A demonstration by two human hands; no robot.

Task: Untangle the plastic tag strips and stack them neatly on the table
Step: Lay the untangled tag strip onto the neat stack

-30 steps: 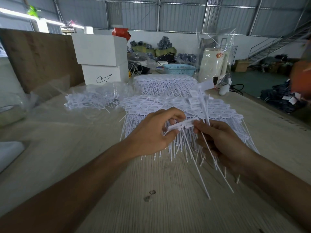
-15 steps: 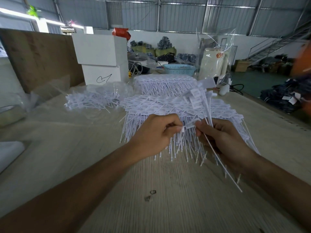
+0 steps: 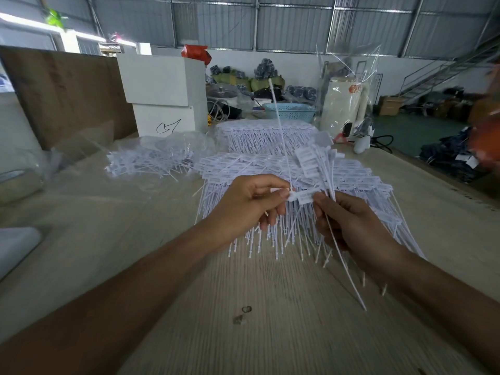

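Observation:
My left hand [image 3: 250,204] pinches the head of one white tag strip [image 3: 303,196], whose thin tail [image 3: 278,125] sticks straight up. My right hand [image 3: 351,223] grips a bundle of tag strips [image 3: 320,163], their flat label ends fanned upward and several tails hanging below my wrist. Both hands hover over a wide stack of white tag strips [image 3: 243,169] laid in rows on the wooden table [image 3: 270,307]. Behind it lies a second stack [image 3: 259,136].
A loose heap of tag strips in clear plastic [image 3: 151,161] lies at the left. Two white boxes [image 3: 165,93], a blue basket [image 3: 289,110] and a cream appliance [image 3: 343,104] stand at the table's far end. A brown board [image 3: 62,90] leans at the left.
The single strip between my hands has swung round so that its tail now points upward. My left hand has shifted slightly right and pinches the strip's head; the right hand keeps its bundle.

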